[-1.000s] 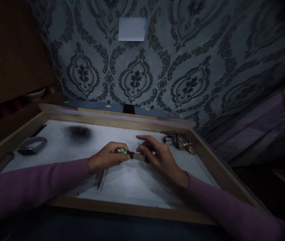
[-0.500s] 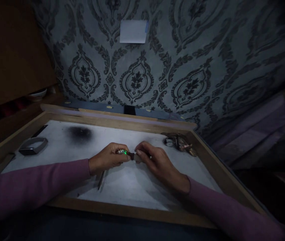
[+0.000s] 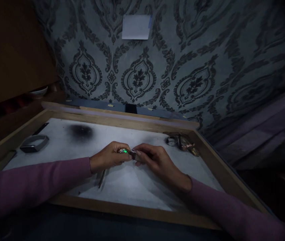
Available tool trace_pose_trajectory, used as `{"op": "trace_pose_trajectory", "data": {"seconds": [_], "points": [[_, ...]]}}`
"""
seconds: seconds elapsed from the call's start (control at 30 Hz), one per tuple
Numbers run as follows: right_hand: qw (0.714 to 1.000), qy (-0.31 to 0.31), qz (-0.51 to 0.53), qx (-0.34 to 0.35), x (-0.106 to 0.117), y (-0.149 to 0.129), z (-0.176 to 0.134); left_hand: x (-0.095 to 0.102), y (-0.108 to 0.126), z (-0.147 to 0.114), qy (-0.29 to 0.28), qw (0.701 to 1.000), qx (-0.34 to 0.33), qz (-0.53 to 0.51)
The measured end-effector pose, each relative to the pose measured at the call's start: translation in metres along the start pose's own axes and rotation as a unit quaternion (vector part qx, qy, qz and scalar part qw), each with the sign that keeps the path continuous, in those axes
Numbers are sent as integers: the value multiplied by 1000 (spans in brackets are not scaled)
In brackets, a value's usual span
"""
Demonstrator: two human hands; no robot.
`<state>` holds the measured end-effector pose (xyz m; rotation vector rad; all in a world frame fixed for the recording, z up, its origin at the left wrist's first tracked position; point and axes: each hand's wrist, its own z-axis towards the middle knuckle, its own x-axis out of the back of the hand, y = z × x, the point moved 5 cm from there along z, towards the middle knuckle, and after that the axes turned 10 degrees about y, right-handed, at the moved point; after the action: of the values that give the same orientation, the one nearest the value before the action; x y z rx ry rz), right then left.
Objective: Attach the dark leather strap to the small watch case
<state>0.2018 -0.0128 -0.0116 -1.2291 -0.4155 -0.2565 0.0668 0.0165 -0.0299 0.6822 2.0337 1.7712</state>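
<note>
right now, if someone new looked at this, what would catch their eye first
Probably the wristwatch with its bright green glint, held mid-view in the left hand, with the right hand at its dark strap. Next might come the blurred black patch at the far left of the wooden-sided tray, then the damask-patterned wall behind.

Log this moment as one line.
Left hand: holds watch | Right hand: on its strap | At left: gray wristband | At right: bunched watches
</note>
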Motion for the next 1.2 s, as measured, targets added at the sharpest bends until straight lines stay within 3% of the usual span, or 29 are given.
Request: {"op": "trace_pose_trajectory", "data": {"seconds": [0.67,1.2], "points": [[1000,20,2,18,-1,-4,0,0,-2,-1,-4,1000,2,0],[988,34,-93,123,0,-12,-3,-1,-1,0,-3,1000,24,-10]]}}
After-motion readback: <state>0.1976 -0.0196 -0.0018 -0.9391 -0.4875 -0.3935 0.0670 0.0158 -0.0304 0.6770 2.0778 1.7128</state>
